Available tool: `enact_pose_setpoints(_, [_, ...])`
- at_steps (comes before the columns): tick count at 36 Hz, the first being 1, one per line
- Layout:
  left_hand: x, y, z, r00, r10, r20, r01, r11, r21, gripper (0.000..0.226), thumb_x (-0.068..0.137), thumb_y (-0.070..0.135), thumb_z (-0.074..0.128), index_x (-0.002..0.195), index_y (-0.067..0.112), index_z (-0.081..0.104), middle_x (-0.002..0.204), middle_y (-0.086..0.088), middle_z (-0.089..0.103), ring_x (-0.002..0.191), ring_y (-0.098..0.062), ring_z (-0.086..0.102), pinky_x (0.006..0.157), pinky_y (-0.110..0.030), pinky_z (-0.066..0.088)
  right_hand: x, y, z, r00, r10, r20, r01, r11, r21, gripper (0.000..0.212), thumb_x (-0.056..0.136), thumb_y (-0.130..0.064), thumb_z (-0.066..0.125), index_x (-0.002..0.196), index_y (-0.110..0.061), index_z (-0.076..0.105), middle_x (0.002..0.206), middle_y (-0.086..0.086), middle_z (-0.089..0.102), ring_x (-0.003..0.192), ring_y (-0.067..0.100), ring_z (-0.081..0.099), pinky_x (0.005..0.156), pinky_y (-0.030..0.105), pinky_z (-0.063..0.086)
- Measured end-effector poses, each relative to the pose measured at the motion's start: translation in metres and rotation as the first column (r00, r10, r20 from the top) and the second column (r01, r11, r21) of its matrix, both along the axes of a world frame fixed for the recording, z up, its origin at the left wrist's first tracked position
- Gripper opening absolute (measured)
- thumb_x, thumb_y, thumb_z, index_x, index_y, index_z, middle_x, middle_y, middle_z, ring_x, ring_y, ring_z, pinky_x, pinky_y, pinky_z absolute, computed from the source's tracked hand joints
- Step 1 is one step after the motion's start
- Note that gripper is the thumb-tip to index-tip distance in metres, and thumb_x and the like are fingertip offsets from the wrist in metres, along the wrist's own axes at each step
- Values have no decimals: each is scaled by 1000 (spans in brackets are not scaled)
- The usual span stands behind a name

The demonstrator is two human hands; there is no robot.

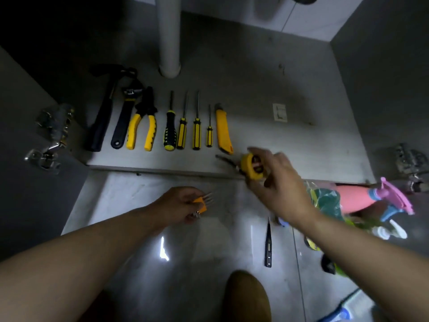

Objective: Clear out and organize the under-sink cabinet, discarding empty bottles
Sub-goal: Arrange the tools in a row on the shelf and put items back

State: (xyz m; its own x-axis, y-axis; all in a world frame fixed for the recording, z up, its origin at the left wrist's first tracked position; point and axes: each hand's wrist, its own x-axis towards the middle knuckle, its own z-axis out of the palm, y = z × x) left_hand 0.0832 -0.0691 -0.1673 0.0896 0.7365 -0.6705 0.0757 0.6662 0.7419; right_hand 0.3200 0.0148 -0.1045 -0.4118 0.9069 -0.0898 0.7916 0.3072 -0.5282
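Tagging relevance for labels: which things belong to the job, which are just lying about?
Job: left hand, hex keys; right hand, yellow-handled tool; hammer, wrench, pliers, utility knife; pink spray bottle.
Lying about: drain pipe, door hinge, white tag.

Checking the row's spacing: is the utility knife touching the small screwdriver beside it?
Apart. The head view shows bare floor between the utility knife and small screwdriver.

Glossy floor tiles (181, 263); matt cabinet floor (290, 140) (greyish); shiny metal hinge (50, 145).

We see the right hand (276, 180) gripping a yellow-handled tool (251, 166) over the cabinet floor (267, 94). The left hand (181, 204) holds an orange hex-key set (200, 203).
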Motion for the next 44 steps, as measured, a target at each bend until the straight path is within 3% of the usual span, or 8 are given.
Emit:
enact_pose_setpoints(4, [2, 10, 14, 991, -40, 129, 44, 999, -28, 35, 97, 3, 63, 131, 6, 61, 114, -17, 71, 87, -20, 68, 73, -29, 59, -18, 62, 9, 994, -104, -34, 105, 994, 30, 65, 81, -47, 70, 141, -40, 45, 124, 5, 55, 110, 24, 59, 90, 36, 51])
enact_pose_setpoints(8, [-1, 27, 31, 970, -95, 226, 96, 995, 7, 35, 97, 0, 61, 131, 1, 58, 107, -17, 68, 79, -19, 67, 71, -29, 59, -45, 122, 8, 988, -151, -30, 151, 988, 16, 68, 77, -44, 74, 137, -23, 49, 125, 15, 62, 116, 33, 59, 94, 41, 52])
enact_pose_setpoints(13, [-17, 42, 43, 959, -78, 274, 58, 995, 80, 28, 94, 4, 65, 122, 3, 64, 97, -11, 74, 79, -18, 68, 72, -32, 60, -68, 167, -7, 966, -253, -55, 251, 967, -33, 56, 83, -24, 76, 133, -17, 52, 123, 5, 66, 123, 27, 57, 90, 29, 49])
enact_pose_setpoints(17, [-31, 50, 45, 958, 8, 286, -45, 991, 124, 26, 93, 6, 67, 118, 12, 68, 96, -15, 75, 76, -14, 68, 68, -26, 59, -80, 179, -17, 949, -309, -61, 305, 950, -58, 53, 87, -25, 74, 134, -16, 51, 127, 1, 64, 126, 28, 52, 98, 38, 50])
enact_pose_setpoints(26, [-51, 70, 53, 945, 226, 236, -276, 939, 207, 26, 97, 5, 63, 116, 21, 68, 98, -1, 78, 79, -9, 72, 70, -23, 59, -84, 154, -10, 908, -420, -3, 420, 908, -9, 60, 89, -24, 67, 145, -24, 45, 139, 17, 49, 118, 34, 56, 82, 24, 38])
enact_pose_setpoints(29, [-56, 75, 59, 947, 274, 167, -308, 923, 232, 24, 96, 5, 64, 119, 12, 67, 101, -6, 76, 78, -10, 69, 74, -26, 61, -85, 130, 6, 890, -450, -76, 449, 893, -23, 42, 90, -21, 64, 129, -9, 55, 124, 22, 60, 104, 36, 61, 75, 28, 44])
enact_pose_setpoints(34, [-55, 82, 73, 944, 312, 110, -331, 891, 311, 19, 95, 3, 67, 109, 15, 70, 88, -6, 75, 68, -6, 69, 62, -20, 56, -100, 77, 39, 812, -431, -394, 109, 775, -623, 21, 102, -23, 52, 101, -6, 63, 87, 14, 65, 62, 20, 66, 57, 32, 52])
enact_pose_setpoints(44, [-44, 77, 73, 936, 351, 17, -326, 851, 412, 14, 90, 21, 76, 90, 9, 70, 77, -4, 78, 73, -15, 75, 68, -28, 62, -109, 57, 41, 710, -492, -504, 44, 745, -665, 21, 101, -9, 57, 82, -8, 65, 66, 5, 66, 56, 9, 63, 54, 18, 52])
